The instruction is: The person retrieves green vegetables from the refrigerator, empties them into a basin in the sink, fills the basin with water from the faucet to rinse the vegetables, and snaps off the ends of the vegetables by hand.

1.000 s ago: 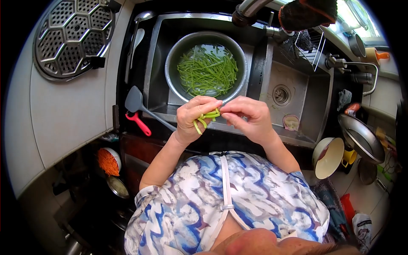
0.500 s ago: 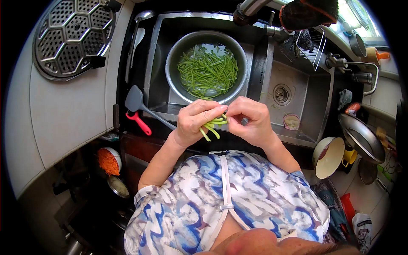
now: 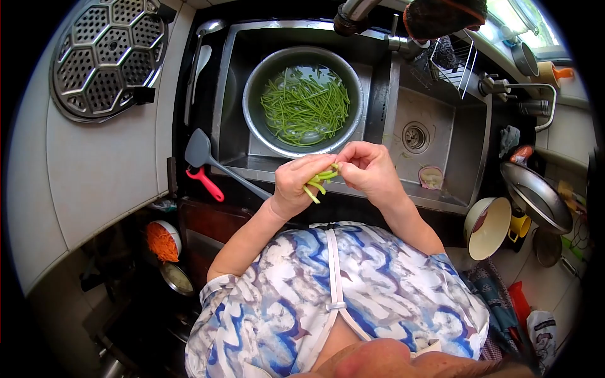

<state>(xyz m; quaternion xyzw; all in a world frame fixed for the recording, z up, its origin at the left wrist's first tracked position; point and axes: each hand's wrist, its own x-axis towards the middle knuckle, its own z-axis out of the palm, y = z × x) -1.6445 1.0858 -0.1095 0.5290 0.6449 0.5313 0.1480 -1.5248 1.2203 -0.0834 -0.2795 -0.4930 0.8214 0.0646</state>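
My left hand [image 3: 297,185] is wrapped round a small bundle of pale green vegetable stems [image 3: 321,181], whose cut-looking ends poke out below the fingers. Right beside it, thumb and forefinger of my right hand [image 3: 370,167] pinch the tip of a stem at the bundle's right end. Both hands are close together over the front rim of the sink. Just beyond them, a round metal basin [image 3: 251,120] sits in the left sink bowl, holding water and many long, thin green stems [image 3: 305,104].
The right sink bowl [image 3: 435,116] has a drain and a small pinkish scrap. A grey spatula [image 3: 199,150] and a red-handled peeler [image 3: 208,185] lie at the left. A perforated steamer plate [image 3: 113,50] rests on the counter. Pans [image 3: 535,195] and a cream bowl [image 3: 488,228] stand right.
Both hands have shifted slightly, the left a little to the right. The stems show less length below the left hand, and the right hand still pinches at the bundle's end.
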